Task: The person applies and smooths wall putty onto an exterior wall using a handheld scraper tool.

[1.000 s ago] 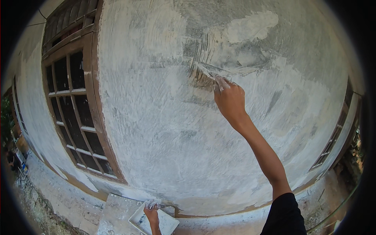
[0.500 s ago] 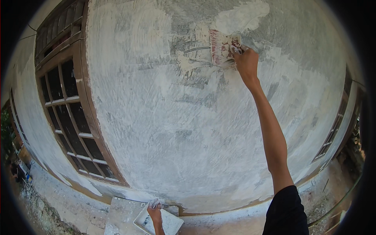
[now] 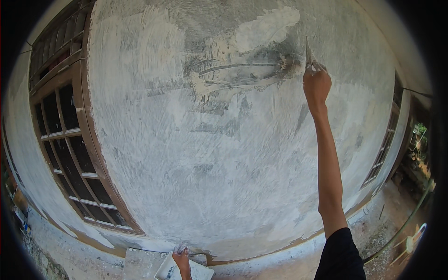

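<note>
My right hand (image 3: 317,86) is raised high against the wall (image 3: 210,186), closed round a wide putty knife (image 3: 307,50). The knife's blade is seen nearly edge-on, close to the plaster. Left of it lies a dark grey patch with streaks of cream putty (image 3: 217,84); a thicker cream smear (image 3: 266,30) sits above. Low down, my left hand (image 3: 182,265) is closed over a white tray (image 3: 204,272). A small whitish, smeared thing shows at its fingers; its kind is unclear.
A brown-framed window (image 3: 77,154) with small dark panes stands at the left, another window (image 3: 381,147) at the far right. Below runs a concrete ledge (image 3: 144,263) along the wall's foot. A thin hose or cable (image 3: 396,240) curves at the lower right.
My right hand has moved right and slightly down, and the knife has turned from broad face to edge-on. The view has shifted a little; my left hand stays by the tray.
</note>
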A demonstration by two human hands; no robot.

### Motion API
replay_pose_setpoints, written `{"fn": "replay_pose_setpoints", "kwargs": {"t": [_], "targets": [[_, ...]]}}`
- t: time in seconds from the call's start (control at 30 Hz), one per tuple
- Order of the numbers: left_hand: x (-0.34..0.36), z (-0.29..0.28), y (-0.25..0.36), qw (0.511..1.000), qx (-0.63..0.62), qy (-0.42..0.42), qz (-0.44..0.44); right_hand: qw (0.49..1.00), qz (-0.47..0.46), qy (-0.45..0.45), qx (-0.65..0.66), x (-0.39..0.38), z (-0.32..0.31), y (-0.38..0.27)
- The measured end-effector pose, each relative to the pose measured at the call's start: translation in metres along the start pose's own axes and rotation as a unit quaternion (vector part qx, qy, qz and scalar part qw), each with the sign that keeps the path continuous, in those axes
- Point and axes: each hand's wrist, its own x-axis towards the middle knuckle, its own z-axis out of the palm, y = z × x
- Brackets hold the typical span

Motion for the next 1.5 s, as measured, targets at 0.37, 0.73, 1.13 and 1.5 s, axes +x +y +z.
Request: {"fn": "replay_pose_setpoints", "kwargs": {"t": [0.37, 0.73, 1.13, 1.5], "targets": [[0.003, -0.030, -0.016, 1.000, -0.018, 0.024, 0.006, 0.914, -0.313, -0.256, -0.014, -0.182, 0.037, -0.177], [-0.011, -0.048, 0.000, 0.999, -0.028, 0.031, -0.003, 0.965, -0.260, -0.026, 0.031, -0.022, 0.041, -0.159], [-0.004, -0.079, -0.028, 0.999, 0.012, 0.038, -0.022, 0.861, -0.392, -0.322, -0.015, -0.195, -0.010, -0.157], [-0.010, -0.083, -0.028, 0.996, 0.071, 0.039, -0.041, 0.957, -0.201, -0.206, 0.022, 0.018, 0.058, -0.173]]}}
